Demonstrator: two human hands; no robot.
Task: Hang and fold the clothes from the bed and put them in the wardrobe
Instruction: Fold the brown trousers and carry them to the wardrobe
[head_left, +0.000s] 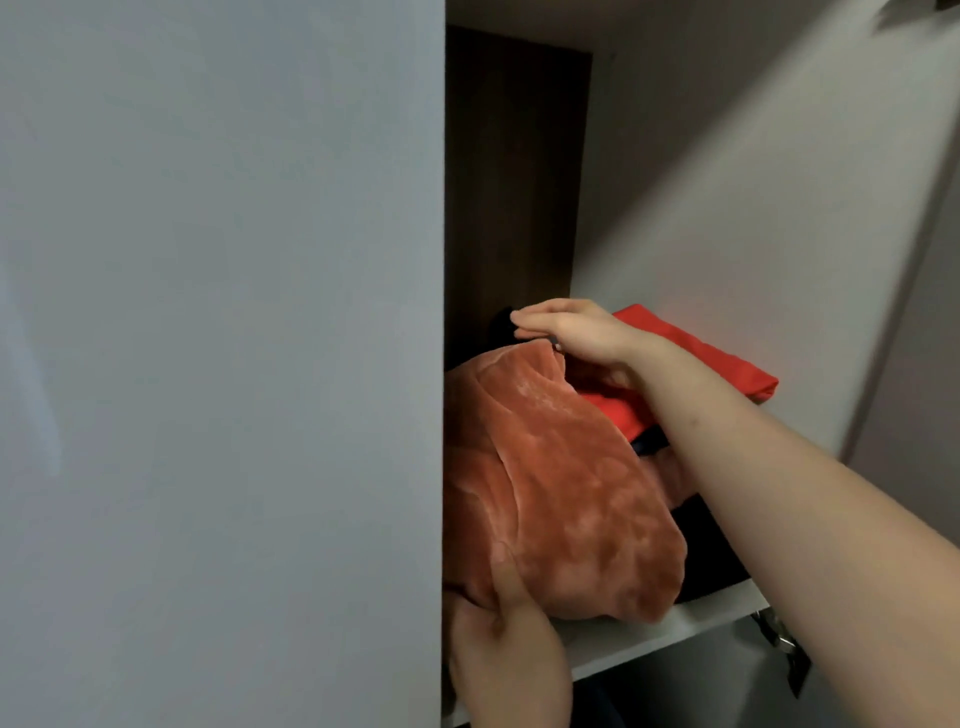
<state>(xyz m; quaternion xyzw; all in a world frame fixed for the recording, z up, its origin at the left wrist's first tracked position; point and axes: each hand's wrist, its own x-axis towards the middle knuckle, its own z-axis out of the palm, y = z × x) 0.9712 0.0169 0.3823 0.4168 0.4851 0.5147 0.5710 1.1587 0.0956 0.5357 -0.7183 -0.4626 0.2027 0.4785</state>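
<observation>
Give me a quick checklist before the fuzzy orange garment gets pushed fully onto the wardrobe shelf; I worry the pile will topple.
1. Left hand supports the fuzzy orange garment from below at its front edge: ok.
2. Right hand is over the garment's back end, fingers straight: ok.
3. Garment fully on the white shelf: not ok, its front overhangs the edge.
4. Folded red garment lies flat behind: ok.
5. Room at the back of the shelf: cannot tell, dark items and the hand hide it.
6. Wardrobe door clear of the opening: ok.
</observation>
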